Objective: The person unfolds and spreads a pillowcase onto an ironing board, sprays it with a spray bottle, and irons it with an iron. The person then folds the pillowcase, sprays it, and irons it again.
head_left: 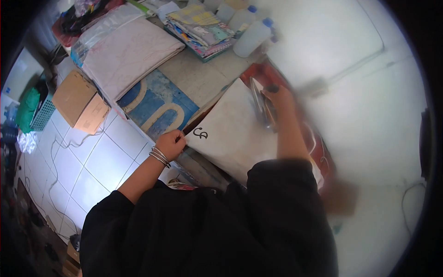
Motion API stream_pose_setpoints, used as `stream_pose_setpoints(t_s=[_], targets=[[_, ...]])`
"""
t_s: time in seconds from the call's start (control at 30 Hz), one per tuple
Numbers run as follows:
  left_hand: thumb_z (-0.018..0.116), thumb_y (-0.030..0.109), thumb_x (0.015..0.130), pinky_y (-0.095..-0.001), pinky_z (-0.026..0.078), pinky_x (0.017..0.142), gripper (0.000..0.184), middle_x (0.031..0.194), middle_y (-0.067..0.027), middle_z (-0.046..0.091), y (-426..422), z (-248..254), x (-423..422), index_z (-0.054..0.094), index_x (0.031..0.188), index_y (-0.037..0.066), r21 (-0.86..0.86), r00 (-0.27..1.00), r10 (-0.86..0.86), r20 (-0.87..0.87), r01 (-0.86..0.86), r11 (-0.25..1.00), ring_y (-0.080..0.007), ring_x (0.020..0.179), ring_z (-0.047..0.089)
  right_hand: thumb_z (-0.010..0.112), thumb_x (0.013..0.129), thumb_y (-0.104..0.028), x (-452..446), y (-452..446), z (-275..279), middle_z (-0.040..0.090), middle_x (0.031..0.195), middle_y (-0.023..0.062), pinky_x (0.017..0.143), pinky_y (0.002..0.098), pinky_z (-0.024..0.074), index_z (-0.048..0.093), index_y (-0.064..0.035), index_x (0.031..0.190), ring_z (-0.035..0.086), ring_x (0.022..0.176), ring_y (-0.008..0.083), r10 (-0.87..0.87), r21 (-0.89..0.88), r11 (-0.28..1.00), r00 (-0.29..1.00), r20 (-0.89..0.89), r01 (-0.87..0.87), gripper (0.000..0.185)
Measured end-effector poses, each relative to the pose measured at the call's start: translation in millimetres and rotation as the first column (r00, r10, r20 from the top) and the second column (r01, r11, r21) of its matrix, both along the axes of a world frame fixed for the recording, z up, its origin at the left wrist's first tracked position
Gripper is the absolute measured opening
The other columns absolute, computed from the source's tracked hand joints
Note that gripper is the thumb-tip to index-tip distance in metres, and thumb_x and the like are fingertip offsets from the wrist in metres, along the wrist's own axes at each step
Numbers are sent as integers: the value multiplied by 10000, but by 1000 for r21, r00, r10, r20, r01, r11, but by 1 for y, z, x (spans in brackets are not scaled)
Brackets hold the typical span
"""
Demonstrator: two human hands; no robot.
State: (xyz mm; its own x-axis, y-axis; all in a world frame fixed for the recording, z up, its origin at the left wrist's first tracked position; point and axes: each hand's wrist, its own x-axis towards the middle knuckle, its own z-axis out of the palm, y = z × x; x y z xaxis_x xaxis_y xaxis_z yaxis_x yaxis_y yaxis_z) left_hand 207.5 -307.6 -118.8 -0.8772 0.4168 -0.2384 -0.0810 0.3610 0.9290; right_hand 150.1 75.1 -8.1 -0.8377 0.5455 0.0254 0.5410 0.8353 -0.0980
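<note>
A white sheet (pixel 230 124) with a dark handwritten mark lies in front of me, over a red surface. At its left corner, my left hand (pixel 171 144) is closed, its fingers pinching the sheet's edge; bracelets circle that wrist. My right hand (pixel 278 96) is closed around a slim metallic tool (pixel 263 108) over the upper right part of the sheet. The tool looks like scissors, but blur hides its exact shape. Beside my left hand is a blue board (pixel 159 104) with pale lettering.
Folded pale cloth (pixel 129 53) in plastic lies at the upper left. Patterned fabrics (pixel 200 30) are stacked near plastic bottles (pixel 254 38) at the top. On the tiled floor are a cardboard box (pixel 76 97), a green basket (pixel 42 113) and cables.
</note>
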Motion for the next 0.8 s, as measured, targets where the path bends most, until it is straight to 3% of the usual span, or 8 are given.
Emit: stream_pose_setpoints(t_s=[0.07,0.13,0.33,0.43,0.73,0.8], targets=[[536,187,802,-283,478,520,149,574,-63,592,0,-2,0,569,743,55,30,1000,-15,-3,15,999,-141,518,612,706,645,-490,45,-15,36,638,983,132,771,398,476,626,-80,992,602,948,293,-21,5,1000,999,-36,21,543],[530,185,801,-279,476,512,148,575,-64,593,0,-4,-3,566,744,54,-13,998,-38,-51,38,999,-139,511,610,713,640,-477,97,-33,59,641,953,136,774,396,474,631,-85,971,606,923,292,104,-5,995,994,-40,-104,519],[522,181,795,-269,467,496,140,572,-49,582,1,-7,-3,566,761,52,-8,999,-35,-11,35,999,-130,504,602,695,682,-448,199,-112,32,641,880,130,742,408,465,619,-111,912,609,855,302,246,-198,959,940,237,-202,415],[519,178,802,-262,462,491,141,591,-43,585,3,-12,-4,570,773,50,-22,999,-32,-24,32,999,-117,503,591,674,669,-532,215,-138,-10,635,769,135,677,430,464,601,-90,823,610,754,331,245,-24,969,963,114,-244,473],[521,184,816,-243,472,474,171,626,-46,586,6,-12,1,571,793,22,0,999,45,-31,-45,999,-97,494,570,696,674,-486,294,-107,-13,621,720,129,632,427,460,605,-89,806,608,716,326,212,17,976,966,149,-217,428],[527,165,807,-296,501,539,145,658,-69,610,8,-5,-1,577,802,29,-84,999,30,18,-28,996,-163,558,609,705,673,-473,313,-100,-10,625,736,130,634,422,461,607,-82,814,612,722,320,168,-41,986,975,145,-164,427]])
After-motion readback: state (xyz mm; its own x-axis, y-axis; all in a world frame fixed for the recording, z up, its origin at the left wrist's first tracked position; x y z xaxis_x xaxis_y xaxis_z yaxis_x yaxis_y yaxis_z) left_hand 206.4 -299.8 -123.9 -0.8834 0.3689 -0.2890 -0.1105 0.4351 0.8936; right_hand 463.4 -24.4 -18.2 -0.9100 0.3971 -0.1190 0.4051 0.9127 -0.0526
